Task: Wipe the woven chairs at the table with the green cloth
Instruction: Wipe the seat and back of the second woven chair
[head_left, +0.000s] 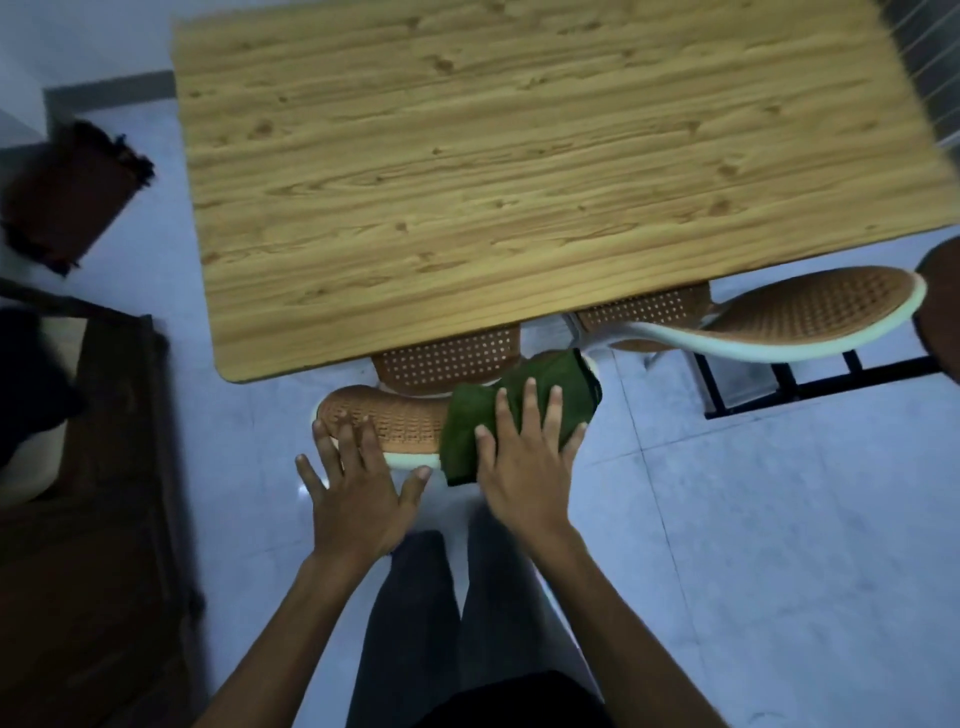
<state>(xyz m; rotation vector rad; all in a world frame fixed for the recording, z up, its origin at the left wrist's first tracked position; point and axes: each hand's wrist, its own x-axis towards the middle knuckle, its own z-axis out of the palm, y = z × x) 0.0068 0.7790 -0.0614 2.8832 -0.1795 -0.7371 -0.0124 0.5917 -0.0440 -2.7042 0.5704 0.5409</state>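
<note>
A wooden table (519, 171) is seen from above, with two woven chairs pushed in at its near edge. The top of the near chair's backrest (384, 418) is seen just below the table's near edge, and its perforated seat (447, 358) shows partly under the tabletop.

The green cloth (519, 410) is draped over the right part of this backrest, folded and bunched. The right hand (524, 457) is laid flat on top of the cloth with fingers spread and pointing toward the far side; the cloth is pressed under the palm and fingers rather than gripped in a fist, and it extends beyond the fingertips to the far right. A fold of cloth hangs over the near rim of the backrest, just left of the right hand's thumb.

The left hand (358, 483) is placed on the bare left part of the same backrest, fingers splayed and open, with nothing held; it lies just beside the cloth's left edge without covering it.

The second chair (810, 312) stands further right, its pale-rimmed backrest untouched. The person's dark trousers (447, 613) are seen below the hands, over a pale tiled floor (779, 519).
</note>
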